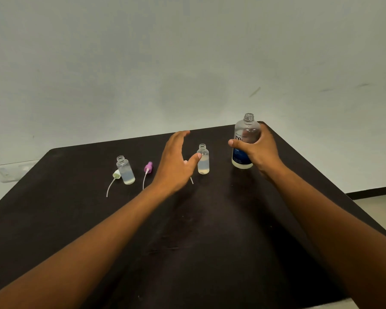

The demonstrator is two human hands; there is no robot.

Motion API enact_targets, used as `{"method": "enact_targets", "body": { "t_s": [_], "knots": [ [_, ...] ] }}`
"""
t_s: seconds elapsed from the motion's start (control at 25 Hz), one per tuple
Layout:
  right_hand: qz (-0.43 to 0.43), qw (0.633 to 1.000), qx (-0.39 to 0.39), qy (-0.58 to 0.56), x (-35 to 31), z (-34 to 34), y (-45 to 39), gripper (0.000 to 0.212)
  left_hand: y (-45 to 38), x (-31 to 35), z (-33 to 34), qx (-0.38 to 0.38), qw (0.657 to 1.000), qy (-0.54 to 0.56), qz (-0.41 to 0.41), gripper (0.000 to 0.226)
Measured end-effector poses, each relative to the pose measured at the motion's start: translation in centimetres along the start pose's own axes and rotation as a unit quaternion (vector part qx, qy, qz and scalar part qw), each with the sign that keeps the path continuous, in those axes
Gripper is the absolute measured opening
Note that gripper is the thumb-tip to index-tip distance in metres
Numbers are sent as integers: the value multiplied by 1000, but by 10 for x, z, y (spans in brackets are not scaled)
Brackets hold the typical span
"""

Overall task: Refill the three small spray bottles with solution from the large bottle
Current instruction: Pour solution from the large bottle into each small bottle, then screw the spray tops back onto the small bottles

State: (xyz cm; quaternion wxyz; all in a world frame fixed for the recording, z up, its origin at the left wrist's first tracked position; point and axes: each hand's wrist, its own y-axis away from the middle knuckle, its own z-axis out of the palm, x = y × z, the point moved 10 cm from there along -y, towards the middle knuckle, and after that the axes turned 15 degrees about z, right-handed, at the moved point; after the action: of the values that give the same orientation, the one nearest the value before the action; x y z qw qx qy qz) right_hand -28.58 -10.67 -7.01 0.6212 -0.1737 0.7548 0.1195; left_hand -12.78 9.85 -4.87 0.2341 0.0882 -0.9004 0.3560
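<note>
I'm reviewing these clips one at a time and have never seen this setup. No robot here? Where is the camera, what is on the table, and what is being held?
No robot: a person works bare-handed, filmed by one wide-angle camera worn on the head, looking down at a dark table. The right hand grips the large bottle, uncapped and upright. The left hand is open beside a small uncapped bottle; whether its thumb touches the bottle I cannot tell. Another small open bottle stands further left. A white spray top and a purple spray top lie on the table. A third small bottle is not visible.
</note>
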Motion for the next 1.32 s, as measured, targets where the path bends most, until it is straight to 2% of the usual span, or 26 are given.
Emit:
{"method": "enact_targets", "body": {
  "t_s": [0.4, 0.68, 0.84, 0.96, 1.16, 1.32],
  "knots": [
    [12, 999, 31, 25, 19, 9, -10, 80, 2, -9, -7, -9, 1000, -15, 13, 67],
    [-13, 992, 75, 100, -10, -8, 27, 114, 22, 8, -38, -6, 1000, -18, 19, 68],
    [-88, 982, 96, 137, -44, -9, 70, 106, 35, 23, -58, -16, 999, -25, 26, 68],
    [-125, 976, 81, 159, -58, 4, 91, 99, 44, 33, -67, -36, 998, -33, 33, 68],
    [-115, 978, 25, 170, -54, 36, 98, 89, 47, 38, -72, -69, 995, -45, 54, 69],
    [-66, 989, -22, 134, -28, 60, 80, 86, 33, 28, -68, -82, 990, -95, 67, 68]
  ]
}}
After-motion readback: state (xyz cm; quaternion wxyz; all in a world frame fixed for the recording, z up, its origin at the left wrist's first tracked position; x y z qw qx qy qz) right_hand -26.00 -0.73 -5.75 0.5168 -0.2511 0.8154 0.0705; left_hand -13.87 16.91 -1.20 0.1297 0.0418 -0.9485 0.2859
